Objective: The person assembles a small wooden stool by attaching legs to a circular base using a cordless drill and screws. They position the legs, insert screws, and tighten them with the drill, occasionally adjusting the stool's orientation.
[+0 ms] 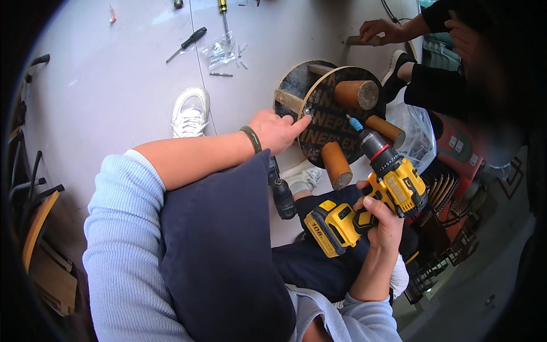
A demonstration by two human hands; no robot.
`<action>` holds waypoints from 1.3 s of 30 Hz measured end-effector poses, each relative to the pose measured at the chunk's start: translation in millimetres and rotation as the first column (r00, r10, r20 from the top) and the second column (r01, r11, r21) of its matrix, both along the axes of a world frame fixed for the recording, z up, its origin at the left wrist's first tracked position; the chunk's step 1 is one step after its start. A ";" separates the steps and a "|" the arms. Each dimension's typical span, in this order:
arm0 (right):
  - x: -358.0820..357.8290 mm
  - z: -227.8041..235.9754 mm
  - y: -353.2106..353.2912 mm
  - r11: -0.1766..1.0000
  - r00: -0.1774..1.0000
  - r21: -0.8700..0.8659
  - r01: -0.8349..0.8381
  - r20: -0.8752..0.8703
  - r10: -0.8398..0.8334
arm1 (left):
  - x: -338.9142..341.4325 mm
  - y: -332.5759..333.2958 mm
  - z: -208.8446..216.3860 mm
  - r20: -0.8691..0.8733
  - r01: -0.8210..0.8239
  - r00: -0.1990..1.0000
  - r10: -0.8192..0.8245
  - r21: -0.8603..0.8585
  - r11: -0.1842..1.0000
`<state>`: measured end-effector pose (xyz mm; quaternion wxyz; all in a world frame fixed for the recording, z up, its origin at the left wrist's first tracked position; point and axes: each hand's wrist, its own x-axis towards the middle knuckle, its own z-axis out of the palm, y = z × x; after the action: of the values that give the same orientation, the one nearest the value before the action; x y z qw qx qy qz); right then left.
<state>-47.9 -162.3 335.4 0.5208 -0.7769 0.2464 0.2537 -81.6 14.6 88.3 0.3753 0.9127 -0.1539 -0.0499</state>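
A yellow and black cordless drill [399, 185] is in my right hand [382, 219], fingers wrapped around its handle. Its bit has a blue sleeve [355, 124] and points at a round wooden piece made of two dark discs [319, 122] joined by wood blocks. Short orange-brown wooden legs [337, 165] stand out from the nearer disc. At that disc's left rim my left hand [276, 131] grips the edge, index fingertip on its face beside a small shiny spot [307, 111]. Its other fingers are partly hidden.
A second dark drill [283, 196] is by my leg. Screwdrivers [188, 44], a bag of screws [218, 54] and a loose drill bit [221, 74] lie on the floor. At the upper right, another person's hand [382, 31] holds a wood strip [363, 41]. A clear plastic bag [416, 134] lies behind the discs.
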 end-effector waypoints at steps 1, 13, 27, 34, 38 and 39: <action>-0.1 -0.2 0.8 1.000 1.000 -0.015 0.008 -0.004 -0.008 | 0.8 -1.5 -0.3 -0.020 0.015 1.000 -0.014 0.021 1.000; 4.7 -1.0 7.5 0.999 0.999 -0.043 0.003 -0.031 -0.004 | 16.3 5.4 -33.3 -0.822 -0.866 0.362 -0.440 -0.471 0.168; 7.0 -3.4 1.7 0.999 0.997 -0.018 0.033 -0.073 -0.034 | 46.7 -40.6 -18.4 -0.525 -0.938 0.275 -0.805 0.035 -0.344; 2.8 -7.4 -7.5 0.995 0.996 -0.048 0.082 -0.034 -0.084 | 50.2 -30.0 3.6 -0.246 -0.847 0.530 -0.811 -0.199 -0.493; -1.1 -9.8 -19.2 0.996 0.996 0.011 0.084 0.009 -0.084 | 45.3 -19.6 28.8 -0.334 -0.825 0.555 -0.762 -0.338 -0.453; -3.2 -9.1 -22.9 0.996 0.996 0.043 0.080 0.023 -0.081 | 44.2 -19.7 34.8 -0.367 -0.839 0.532 -0.763 -0.350 -0.416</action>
<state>-51.1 -185.2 326.3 0.5498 -0.7585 0.2655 0.2279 -37.4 -5.1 123.1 0.9368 -0.0967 0.1676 -0.2915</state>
